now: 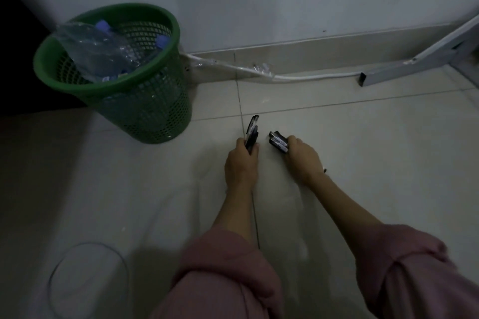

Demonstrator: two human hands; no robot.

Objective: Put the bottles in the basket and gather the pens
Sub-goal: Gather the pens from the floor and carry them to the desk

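Observation:
A green mesh basket (145,111) stands on the floor at the upper left, by the wall. Clear plastic bottles (96,49) with blue caps lie inside it and stick out above the rim. My left hand (241,163) is closed around a bundle of dark pens (252,132) that points up and away from me. My right hand (302,156) grips a second bundle of dark pens (278,141), with their ends pointing left toward the other bundle. The two bundles are a short gap apart, just above the tiled floor.
A white cable (259,74) runs along the skirting of the wall. A grey metal frame (414,59) leans at the upper right. A thin wire loop (88,280) lies on the floor at the lower left. The room is dim.

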